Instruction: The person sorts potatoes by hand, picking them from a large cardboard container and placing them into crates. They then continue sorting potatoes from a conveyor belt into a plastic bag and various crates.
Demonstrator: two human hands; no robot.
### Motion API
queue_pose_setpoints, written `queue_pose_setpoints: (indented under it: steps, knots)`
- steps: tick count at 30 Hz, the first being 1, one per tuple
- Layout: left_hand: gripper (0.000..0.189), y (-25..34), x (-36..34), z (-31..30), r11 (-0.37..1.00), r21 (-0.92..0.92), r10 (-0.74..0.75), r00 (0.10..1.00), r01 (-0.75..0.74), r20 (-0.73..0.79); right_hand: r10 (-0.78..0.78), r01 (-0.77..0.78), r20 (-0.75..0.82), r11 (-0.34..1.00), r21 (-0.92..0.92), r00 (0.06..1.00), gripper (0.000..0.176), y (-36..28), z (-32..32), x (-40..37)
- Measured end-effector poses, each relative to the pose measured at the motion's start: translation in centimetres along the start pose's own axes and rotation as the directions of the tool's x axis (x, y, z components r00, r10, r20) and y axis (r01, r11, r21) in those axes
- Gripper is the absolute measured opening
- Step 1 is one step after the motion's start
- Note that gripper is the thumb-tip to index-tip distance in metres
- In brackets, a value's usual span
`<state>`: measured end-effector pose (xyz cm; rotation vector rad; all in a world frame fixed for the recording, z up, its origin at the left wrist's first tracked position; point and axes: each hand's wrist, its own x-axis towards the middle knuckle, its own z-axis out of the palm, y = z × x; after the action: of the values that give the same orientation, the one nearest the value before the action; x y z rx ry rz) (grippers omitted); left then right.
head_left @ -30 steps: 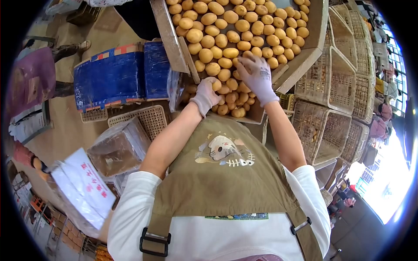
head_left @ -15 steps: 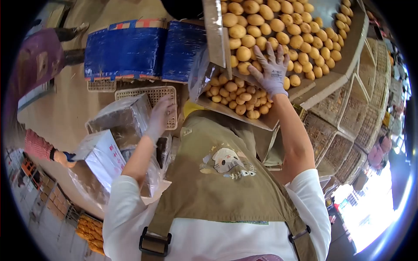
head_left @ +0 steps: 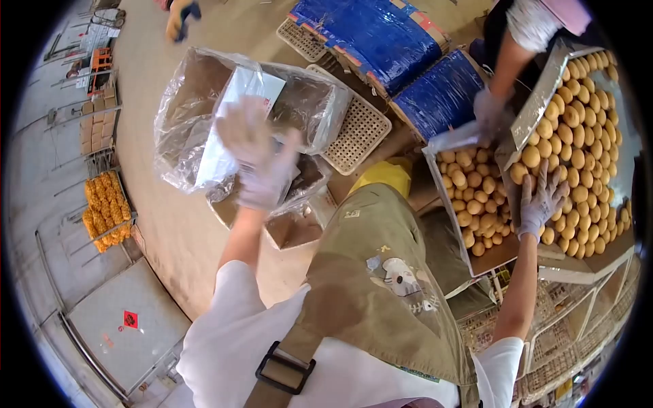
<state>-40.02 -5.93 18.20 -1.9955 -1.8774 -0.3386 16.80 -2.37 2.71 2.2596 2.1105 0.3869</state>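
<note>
My left hand [head_left: 262,160], in a thin pale glove and smeared by motion, reaches over a white box [head_left: 257,88] with its fingers spread. That box lies slantwise on a carton lined with clear plastic [head_left: 320,109]. My right hand [head_left: 541,204], gloved too, rests with fingers spread on round yellow-brown produce [head_left: 578,160], perhaps potatoes, at the near edge of a metal-sided sorting table [head_left: 530,126]. Beside it, more of the same produce [head_left: 476,197] fills an open carton [head_left: 493,264]. Neither hand visibly grips anything.
A co-worker's gloved hand [head_left: 490,109] is at the filled carton's far end. Another person's hand [head_left: 180,20] shows at the top left. Blue-wrapped cartons [head_left: 381,41], a plastic crate [head_left: 357,132], a smaller open carton [head_left: 296,228] and stacked crates [head_left: 564,333] stand around.
The view has turned left. My left hand has swung outward over the white box, which another person's hand held and has let go. A co-worker's arm has appeared by the filled carton.
</note>
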Motion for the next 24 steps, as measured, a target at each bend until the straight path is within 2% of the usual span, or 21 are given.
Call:
queue_pose_setpoints:
  steps: [1, 3, 5, 6, 7, 8, 9, 11, 13, 14, 15, 17, 18, 19, 21, 23, 24]
  knots:
    - [0.084, -2.2, 0.3, -0.3, 0.993, 0.073, -0.092, 0.994, 0.096, -0.056, -0.004, 0.005, -0.023, 0.999, 0.038, 1.000, 0.064, -0.3, -0.6, 0.0]
    - [0.092, -8.0, -0.7, 0.0, 0.942, 0.274, -0.239, 0.959, 0.192, 0.150, 0.034, -0.014, 0.119, 0.986, -0.164, 0.992, 0.064, -0.8, -1.4, 0.4]
    - [0.100, -14.7, -4.8, 2.6, 0.943, 0.135, -0.333, 0.875, 0.304, 0.353, 0.016, -0.012, 0.040, 0.996, -0.088, 0.999, 0.064, -0.1, 0.3, -0.2]
    - [0.101, -17.6, -7.7, 5.3, 0.804, 0.158, -0.568, 0.662, 0.573, 0.490, 0.025, -0.023, 0.034, 0.996, -0.082, 0.999, 0.064, 0.2, 0.6, -0.4]
    - [0.100, -25.2, -13.8, 10.4, 0.941, 0.205, -0.329, 0.869, 0.269, 0.370, 0.040, -0.038, 0.026, 0.996, -0.077, 0.999, 0.065, -0.1, 0.4, -0.4]
    - [0.099, -27.7, -13.5, 10.8, 0.858, 0.223, -0.508, 0.702, 0.462, 0.500, 0.058, -0.055, 0.040, 0.995, -0.081, 0.997, 0.065, -0.2, 0.1, -0.6]
    - [0.098, -28.3, -13.0, 11.2, 0.733, 0.285, -0.637, 0.475, 0.618, 0.607, 0.071, -0.067, 0.050, 0.995, -0.078, 0.996, 0.065, -0.4, -0.4, -0.5]
    - [0.090, -27.2, -14.4, 10.6, 0.719, -0.216, -0.496, 0.705, 0.661, 0.507, 0.087, -0.083, 0.051, 0.994, -0.078, 0.995, 0.066, -1.0, -1.6, -0.7]
    - [0.087, -23.8, -14.0, 7.6, 0.781, 0.206, -0.615, 0.669, 0.590, 0.417, 0.082, -0.078, 0.046, 0.993, -0.087, 0.996, 0.066, -0.6, -0.9, -0.7]
    - [0.086, -22.8, -13.6, 6.2, 0.745, 0.410, -0.660, 0.667, 0.526, 0.345, 0.088, -0.085, 0.036, 0.992, -0.092, 0.995, 0.067, -0.7, -1.2, -0.9]
    - [0.081, -23.3, -13.8, 5.8, 0.785, 0.485, -0.542, 0.807, 0.386, 0.234, 0.089, -0.086, 0.032, 0.993, -0.082, 0.996, 0.067, -0.8, -1.7, -1.0]
    - [0.079, -22.1, -11.6, 3.9, 0.743, 0.587, -0.472, 0.874, 0.323, 0.117, 0.107, -0.103, 0.061, 0.992, -0.071, 0.992, 0.066, -1.0, -2.2, -0.9]
    - [0.078, -25.3, -12.1, 5.5, 0.760, 0.452, -0.597, 0.776, 0.466, 0.203, 0.109, -0.106, 0.053, 0.993, -0.057, 0.993, 0.066, -1.0, -2.3, -0.9]
    - [0.078, -30.8, -13.2, 8.5, 0.729, 0.317, -0.684, 0.661, 0.607, 0.308, 0.109, -0.108, 0.043, 0.993, -0.043, 0.993, 0.066, -1.1, -2.2, -0.9]
    - [0.077, -34.1, -14.1, 11.6, 0.698, 0.190, -0.658, 0.515, 0.690, 0.549, 0.127, -0.124, 0.075, 0.992, -0.031, 0.989, 0.066, -1.1, -2.4, -0.9]
    - [0.078, -34.3, -14.5, 12.5, 0.779, 0.179, -0.494, 0.414, 0.601, 0.764, 0.139, -0.134, 0.108, 0.990, -0.047, 0.984, 0.066, -1.3, -3.0, -0.6]
    - [0.072, -31.3, -14.2, 11.6, 0.803, 0.262, -0.538, 0.462, 0.536, 0.705, 0.140, -0.136, 0.121, 0.990, -0.046, 0.983, 0.066, -1.5, -3.3, -0.6]
